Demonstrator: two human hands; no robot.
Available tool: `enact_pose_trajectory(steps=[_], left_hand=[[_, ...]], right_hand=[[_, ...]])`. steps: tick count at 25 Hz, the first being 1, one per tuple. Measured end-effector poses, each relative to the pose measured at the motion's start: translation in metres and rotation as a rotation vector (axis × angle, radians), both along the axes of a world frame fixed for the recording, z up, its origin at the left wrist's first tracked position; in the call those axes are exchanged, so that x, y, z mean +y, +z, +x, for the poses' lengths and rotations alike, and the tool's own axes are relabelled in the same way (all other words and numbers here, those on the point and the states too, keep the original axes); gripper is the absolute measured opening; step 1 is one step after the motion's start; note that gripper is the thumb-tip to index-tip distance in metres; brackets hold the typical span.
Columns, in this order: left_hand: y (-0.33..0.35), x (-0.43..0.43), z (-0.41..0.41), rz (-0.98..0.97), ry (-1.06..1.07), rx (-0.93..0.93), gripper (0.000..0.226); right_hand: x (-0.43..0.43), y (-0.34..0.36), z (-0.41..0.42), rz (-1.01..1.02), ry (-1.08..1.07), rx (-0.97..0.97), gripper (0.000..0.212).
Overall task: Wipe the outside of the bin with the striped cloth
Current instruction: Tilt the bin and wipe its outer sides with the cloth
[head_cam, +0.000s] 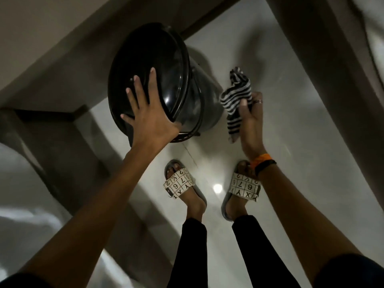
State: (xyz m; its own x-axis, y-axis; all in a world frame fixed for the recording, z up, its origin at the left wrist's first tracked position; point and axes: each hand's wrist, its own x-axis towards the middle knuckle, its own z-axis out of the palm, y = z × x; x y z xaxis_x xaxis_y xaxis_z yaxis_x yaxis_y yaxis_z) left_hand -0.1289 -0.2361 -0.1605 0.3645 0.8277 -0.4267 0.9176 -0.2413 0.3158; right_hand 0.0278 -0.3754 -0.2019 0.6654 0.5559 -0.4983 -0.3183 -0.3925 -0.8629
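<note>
Both forearms reach forward and down. My left hand [148, 113] lies spread flat on the lid of the bin [199, 104], steadying it. My right hand [250, 119] pinches the cloth [235, 100] bunched, just beside the bin wall, apart from it. I judge wiping not yet begun. Bin: black, glossy, standing on pale floor [280, 90] by the wall.

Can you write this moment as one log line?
left hand: flat on bin lid | right hand: holding striped cloth | cloth beside bin, not touching
</note>
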Motion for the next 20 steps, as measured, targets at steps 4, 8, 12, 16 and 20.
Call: enact_pose_trajectory(steps=[4,8,12,16,20], left_hand=[[-0.004,-0.003,-0.019,-0.003,0.136,-0.098,0.131],[-0.004,0.005,-0.056,-0.041,0.286,-0.245,0.130],[-0.004,0.014,-0.083,-0.166,0.445,-0.280,0.134],[-0.002,0.020,-0.084,-0.206,0.507,-0.249,0.136],[-0.001,0.022,-0.077,-0.287,0.446,-0.307,0.134]], right_hand=[[0.042,-0.006,-0.046,0.157,0.246,0.204,0.049],[0.071,-0.017,-0.087,0.213,0.487,-0.051,0.061],[0.100,-0.067,-0.084,-0.001,0.543,-0.485,0.051],[0.103,-0.098,-0.086,-0.168,0.524,-0.749,0.060],[0.079,-0.096,-0.134,0.133,0.775,-1.065,0.064]])
